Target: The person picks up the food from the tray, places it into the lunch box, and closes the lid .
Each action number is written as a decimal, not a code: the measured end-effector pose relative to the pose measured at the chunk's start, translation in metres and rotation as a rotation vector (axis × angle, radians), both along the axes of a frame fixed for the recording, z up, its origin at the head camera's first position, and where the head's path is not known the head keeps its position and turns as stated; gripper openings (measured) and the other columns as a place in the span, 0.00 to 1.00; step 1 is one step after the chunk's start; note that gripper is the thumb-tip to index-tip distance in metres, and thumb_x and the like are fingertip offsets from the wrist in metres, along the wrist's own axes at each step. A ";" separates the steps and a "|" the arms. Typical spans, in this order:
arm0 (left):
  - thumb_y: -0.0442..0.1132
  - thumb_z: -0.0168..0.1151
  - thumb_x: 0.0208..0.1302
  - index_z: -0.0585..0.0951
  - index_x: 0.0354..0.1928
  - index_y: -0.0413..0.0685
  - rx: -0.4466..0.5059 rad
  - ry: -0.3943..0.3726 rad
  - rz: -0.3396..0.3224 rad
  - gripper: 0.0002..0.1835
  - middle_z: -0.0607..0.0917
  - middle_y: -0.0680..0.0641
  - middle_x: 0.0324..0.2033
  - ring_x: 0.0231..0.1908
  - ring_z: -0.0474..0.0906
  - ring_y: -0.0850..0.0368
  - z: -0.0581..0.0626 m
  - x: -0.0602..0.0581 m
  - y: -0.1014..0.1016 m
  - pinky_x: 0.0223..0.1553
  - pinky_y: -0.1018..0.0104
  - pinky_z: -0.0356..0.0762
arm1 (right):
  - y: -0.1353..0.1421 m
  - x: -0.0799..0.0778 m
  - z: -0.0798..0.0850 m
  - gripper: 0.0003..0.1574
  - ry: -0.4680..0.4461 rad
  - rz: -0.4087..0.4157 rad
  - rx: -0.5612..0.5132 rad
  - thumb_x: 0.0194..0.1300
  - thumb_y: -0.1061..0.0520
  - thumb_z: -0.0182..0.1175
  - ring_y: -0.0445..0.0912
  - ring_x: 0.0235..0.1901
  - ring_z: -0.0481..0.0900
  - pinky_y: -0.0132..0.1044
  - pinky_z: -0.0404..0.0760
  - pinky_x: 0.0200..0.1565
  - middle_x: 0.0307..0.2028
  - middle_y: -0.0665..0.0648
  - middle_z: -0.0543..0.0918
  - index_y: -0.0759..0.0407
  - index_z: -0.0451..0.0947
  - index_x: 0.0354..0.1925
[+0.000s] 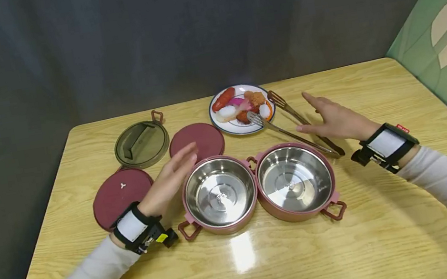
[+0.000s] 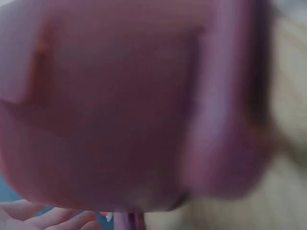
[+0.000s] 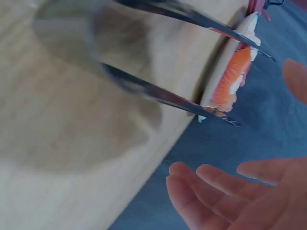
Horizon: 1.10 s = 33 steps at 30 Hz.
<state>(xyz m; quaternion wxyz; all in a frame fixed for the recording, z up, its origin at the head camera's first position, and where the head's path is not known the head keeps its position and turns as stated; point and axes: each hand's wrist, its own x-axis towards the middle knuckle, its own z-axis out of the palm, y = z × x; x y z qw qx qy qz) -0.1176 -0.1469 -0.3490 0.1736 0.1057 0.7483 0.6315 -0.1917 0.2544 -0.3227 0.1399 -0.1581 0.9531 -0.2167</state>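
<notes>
Two pink pots with steel insides stand side by side on the table, the left pot point(image 1: 220, 198) and the right pot point(image 1: 295, 182). My left hand point(image 1: 171, 181) hovers by the left pot's outer side, fingers extended and holding nothing. That pot's wall point(image 2: 110, 110) fills most of the left wrist view, blurred. Metal tongs point(image 1: 303, 139) lie behind the right pot, their spread tips at a plate of food. Over the tongs' right side is my right hand point(image 1: 335, 118), thumb and fingers spread. The right wrist view shows the tongs point(image 3: 158, 93) apart from the relaxed fingers point(image 3: 230, 187).
Sausage, shrimp and other food pieces lie on the white plate point(image 1: 236, 129) at the back. Left of it are a dark red disc point(image 1: 201, 138), a see-through lid point(image 1: 152, 152) with a handle, and another dark red disc point(image 1: 117, 199). A dark partition point(image 1: 174, 41) stands behind the table.
</notes>
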 end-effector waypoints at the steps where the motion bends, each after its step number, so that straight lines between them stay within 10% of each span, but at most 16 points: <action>1: 0.48 0.46 0.76 0.54 0.75 0.47 -0.004 -0.005 -0.009 0.31 0.59 0.40 0.73 0.72 0.55 0.45 -0.003 0.000 0.001 0.71 0.45 0.52 | 0.000 -0.001 -0.002 0.64 -0.007 -0.001 0.006 0.65 0.33 0.57 0.72 0.67 0.54 0.68 0.59 0.64 0.72 0.77 0.48 0.61 0.31 0.76; 23: 0.46 0.41 0.78 0.63 0.71 0.41 0.048 0.003 -0.072 0.26 0.63 0.41 0.71 0.72 0.54 0.45 -0.025 0.001 0.009 0.71 0.43 0.49 | -0.010 -0.004 -0.028 0.66 -0.021 0.034 0.075 0.61 0.33 0.61 0.71 0.65 0.60 0.63 0.63 0.64 0.66 0.82 0.58 0.77 0.43 0.72; 28: 0.45 0.42 0.78 0.65 0.70 0.41 0.066 -0.012 -0.061 0.25 0.67 0.41 0.69 0.70 0.59 0.46 -0.027 -0.002 0.007 0.69 0.47 0.58 | -0.012 -0.004 -0.031 0.55 0.024 0.061 0.071 0.63 0.39 0.63 0.61 0.48 0.76 0.55 0.76 0.48 0.44 0.71 0.77 0.75 0.53 0.68; 33: 0.45 0.42 0.78 0.67 0.69 0.42 0.092 -0.014 -0.057 0.24 0.67 0.42 0.69 0.71 0.57 0.48 -0.032 -0.003 0.006 0.70 0.48 0.57 | -0.012 -0.004 -0.031 0.45 0.038 0.072 0.052 0.63 0.43 0.64 0.51 0.33 0.72 0.42 0.71 0.32 0.28 0.58 0.70 0.73 0.61 0.62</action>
